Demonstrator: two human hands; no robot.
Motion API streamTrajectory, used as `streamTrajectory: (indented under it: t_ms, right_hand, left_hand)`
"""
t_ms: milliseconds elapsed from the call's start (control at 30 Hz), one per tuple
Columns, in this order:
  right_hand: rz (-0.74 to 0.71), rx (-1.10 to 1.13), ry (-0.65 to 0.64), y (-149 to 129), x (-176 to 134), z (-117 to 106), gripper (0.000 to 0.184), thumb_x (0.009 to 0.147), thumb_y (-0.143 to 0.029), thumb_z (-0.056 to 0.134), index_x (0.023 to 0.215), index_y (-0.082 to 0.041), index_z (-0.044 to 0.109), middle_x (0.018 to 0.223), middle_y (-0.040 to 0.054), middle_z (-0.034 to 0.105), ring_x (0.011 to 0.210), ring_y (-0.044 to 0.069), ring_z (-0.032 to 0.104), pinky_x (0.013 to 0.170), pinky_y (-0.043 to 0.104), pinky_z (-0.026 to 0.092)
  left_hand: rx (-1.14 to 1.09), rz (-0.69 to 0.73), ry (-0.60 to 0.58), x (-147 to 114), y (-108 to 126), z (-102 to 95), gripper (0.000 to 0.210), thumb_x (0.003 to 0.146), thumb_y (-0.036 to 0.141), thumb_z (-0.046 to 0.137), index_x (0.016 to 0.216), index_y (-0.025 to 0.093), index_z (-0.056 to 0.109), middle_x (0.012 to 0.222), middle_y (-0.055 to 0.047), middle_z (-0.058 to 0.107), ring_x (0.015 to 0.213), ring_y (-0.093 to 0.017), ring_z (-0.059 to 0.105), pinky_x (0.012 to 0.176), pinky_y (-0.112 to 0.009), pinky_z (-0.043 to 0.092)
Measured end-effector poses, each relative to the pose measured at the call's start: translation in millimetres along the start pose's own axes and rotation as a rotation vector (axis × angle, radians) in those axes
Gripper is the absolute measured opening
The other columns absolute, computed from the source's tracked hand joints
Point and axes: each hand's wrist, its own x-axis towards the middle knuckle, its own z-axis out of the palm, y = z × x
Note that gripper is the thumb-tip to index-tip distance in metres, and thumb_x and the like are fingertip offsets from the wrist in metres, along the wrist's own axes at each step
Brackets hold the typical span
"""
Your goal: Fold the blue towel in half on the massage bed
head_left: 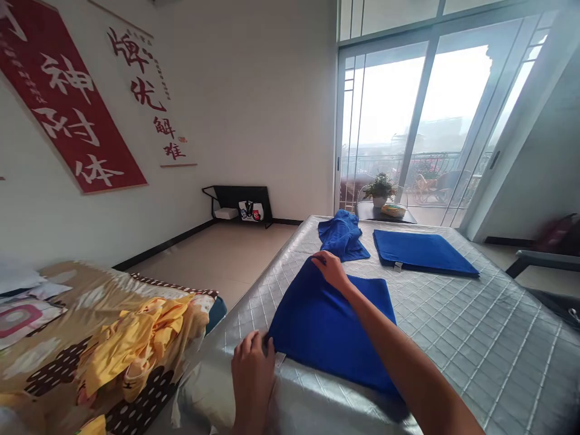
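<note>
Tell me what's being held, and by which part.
The right hand holds the near blue cloth by its far left corner; the left hand apparently pinches its near left corner.

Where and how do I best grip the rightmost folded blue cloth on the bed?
Probably take the folded blue cloth by its near edge, beside the white tag, coming from the near side: it lies flat, and that long edge is uncovered.

Both hands (254, 364) at corners of nearest blue cloth (333, 332)
</note>
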Motion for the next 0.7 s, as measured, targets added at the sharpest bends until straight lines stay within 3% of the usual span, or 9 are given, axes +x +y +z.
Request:
streamTrajectory:
  t_ms: [133, 233, 367, 567, 700]
  right_hand:
    - [-0.103, 0.115, 0.131, -32, -36, -75, 0.02, 0.093, -0.041, 0.062, 0.101, -0.025, 0.072, 0.1, 0.0033, 0.075, 0.093, 0.021, 0.069, 0.088, 0.034, 0.053]
    - [-0.174, 0.063, 0.173, -56, -64, -125, 0.019, 0.093, -0.042, 0.064, 0.099, -0.026, 0.073, 0.098, 0.0023, 0.075, 0.094, 0.021, 0.068, 0.088, 0.034, 0.052]
    - [-0.183, 0.042, 0.314, -83, -94, -184, 0.024, 0.092, -0.048, 0.065, 0.096, -0.026, 0.073, 0.094, 0.0022, 0.075, 0.085, 0.019, 0.068, 0.083, 0.034, 0.054]
    - [-0.104, 0.093, 0.588, -123, -128, -257, 0.035, 0.086, -0.058, 0.069, 0.096, -0.024, 0.071, 0.089, 0.0024, 0.073, 0.081, 0.019, 0.067, 0.073, 0.032, 0.055]
    - [-0.118, 0.174, 0.663, -140, -154, -283, 0.035, 0.084, -0.058, 0.071, 0.094, -0.024, 0.069, 0.086, 0.0009, 0.07, 0.08, 0.018, 0.066, 0.076, 0.034, 0.055]
  left_hand:
    - [-0.16, -0.059, -0.111, 2, 10, -13.3, 0.034, 0.094, 0.037, 0.038, 0.093, 0.021, 0.069, 0.095, -0.01, 0.075, 0.097, -0.03, 0.067, 0.088, -0.043, 0.051]
    - [-0.249, -0.101, -0.1, 7, 23, -31.9, 0.038, 0.094, 0.047, 0.04, 0.104, 0.023, 0.068, 0.1, -0.008, 0.075, 0.101, -0.03, 0.067, 0.086, -0.041, 0.052]
    - [-0.268, 0.054, 0.148, 29, 52, -76.3, 0.04, 0.094, 0.052, 0.043, 0.105, 0.024, 0.069, 0.105, -0.009, 0.075, 0.101, -0.03, 0.065, 0.095, -0.043, 0.048]
    - [-0.427, 0.243, 0.516, 64, 122, -163.3, 0.036, 0.097, 0.049, 0.049, 0.108, 0.023, 0.071, 0.108, -0.008, 0.074, 0.103, -0.026, 0.067, 0.099, -0.04, 0.048]
    - [-0.602, 0.228, 0.599, 68, 156, -193.2, 0.031, 0.095, 0.046, 0.056, 0.108, 0.023, 0.072, 0.108, -0.005, 0.074, 0.099, -0.023, 0.07, 0.098, -0.039, 0.051]
